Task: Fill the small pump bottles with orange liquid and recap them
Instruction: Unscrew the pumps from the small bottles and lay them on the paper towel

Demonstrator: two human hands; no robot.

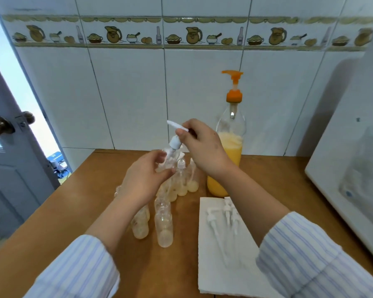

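1. Door [13, 147], left of the table [78, 211]; its knob shows, the rest is cut off by the frame.
2. Left hand [143, 179], over the table's middle: fingers curled round a small clear bottle [169, 161], held tilted. The palm hides most of the bottle, so its fill level cannot be read.
3. Pump cap [176, 141], at the bottle's neck, nozzle pointing up and left. Whether it is being screwed on or taken off cannot be told.
4. Right hand [200, 147]: fingers pinch the cap from above, thumb and forefinger on its collar.
5. Small bottles [164, 222], standing in a cluster below the hands, mid-table; several show pale liquid at the bottom, and motion blur softens their outlines. Judged light, thin-walled and easily tipped; smooth plastic, probably slippery if wet. Best gripped round the body, the cap turned by its collar.
6. Loose pumps [224, 214], lying on a white paper towel [220, 276] near the table's front edge; white on white, their count is uncertain.
7. Large dispenser [228, 151], near the back edge, about half full of orange liquid, with an orange pump; judged heavy.
8. White appliance [353, 168], right edge, partly cut off.
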